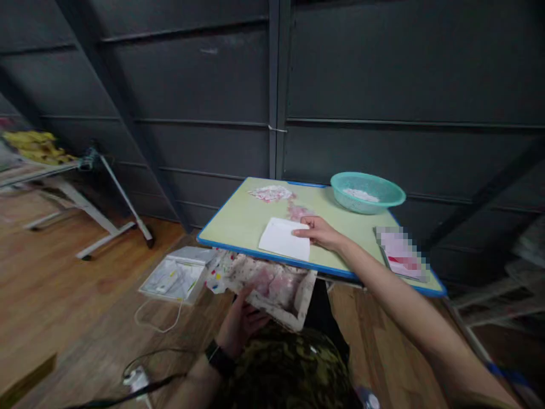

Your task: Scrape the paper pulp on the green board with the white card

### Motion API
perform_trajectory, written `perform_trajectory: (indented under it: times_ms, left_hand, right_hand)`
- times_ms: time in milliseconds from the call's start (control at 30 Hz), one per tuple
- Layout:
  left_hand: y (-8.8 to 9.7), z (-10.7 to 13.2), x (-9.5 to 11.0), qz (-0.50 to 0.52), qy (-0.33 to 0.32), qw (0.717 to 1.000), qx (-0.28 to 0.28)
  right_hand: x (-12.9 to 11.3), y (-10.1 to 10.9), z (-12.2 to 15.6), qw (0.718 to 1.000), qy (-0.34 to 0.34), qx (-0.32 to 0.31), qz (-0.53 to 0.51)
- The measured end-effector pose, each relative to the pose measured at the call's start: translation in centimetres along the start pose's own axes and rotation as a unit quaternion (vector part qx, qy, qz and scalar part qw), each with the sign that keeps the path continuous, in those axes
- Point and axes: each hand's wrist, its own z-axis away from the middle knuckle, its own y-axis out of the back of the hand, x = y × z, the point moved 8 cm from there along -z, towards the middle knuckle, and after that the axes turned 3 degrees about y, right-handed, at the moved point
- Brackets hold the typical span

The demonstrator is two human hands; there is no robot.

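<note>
My right hand (318, 232) pinches the right edge of a white square sheet (284, 238), paper or thin card, at the front of the yellow-green table (230, 220). Below the table edge my left hand (246, 319) grips the near side of a stained, shallow white box (303, 304). Inside that box lie crumpled clear pinkish plastic pieces (276, 284). Just beyond my right fingers sits a small heap of pinkish bits (300, 212). Farther back is a pile of white and pink pieces (271, 193).
A turquoise basket (368, 193) holding white pieces stands at the table's back right. A partly blurred pink packet or phone (402, 254) lies at the right. On the floor are an open white box (172, 278) and cables with a plug (138, 379). Another table (38, 173) carries yellow items.
</note>
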Motion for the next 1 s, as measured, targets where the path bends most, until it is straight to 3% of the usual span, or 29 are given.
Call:
perform_trajectory:
  times_ms: [133,233,300,400,600,867,1000]
  left_hand:
    - [0.0,0.0,-0.2,-0.001,0.012,1.000,-0.006]
    - [-0.2,0.0,-0.4,-0.006,0.033,0.999,-0.015]
    - [-0.3,0.0,-0.4,-0.008,0.040,0.999,-0.020]
    - [-0.4,0.1,-0.3,-0.004,0.034,0.999,-0.019]
    - [-0.3,-0.2,-0.4,-0.001,0.026,1.000,-0.014]
    - [-0.5,0.0,-0.8,-0.005,0.038,0.999,-0.021]
    - [-0.7,0.4,-0.6,-0.003,0.031,0.999,-0.016]
  right_hand:
    - [-1.0,4.6,-0.1,0.979,0.059,0.190,-0.047]
    - [-1.7,9.3,1.1,0.934,0.104,0.340,0.038]
    - [-2.3,11.6,2.2,0.901,0.123,0.392,0.136]
    - [-2.3,13.3,4.3,0.870,0.090,0.418,0.246]
    - [-2.9,12.4,9.2,0.802,0.057,0.461,0.377]
    - [-4.3,9.4,11.4,0.772,0.089,0.482,0.405]
    - [-4.2,8.3,9.8,0.787,0.089,0.437,0.426]
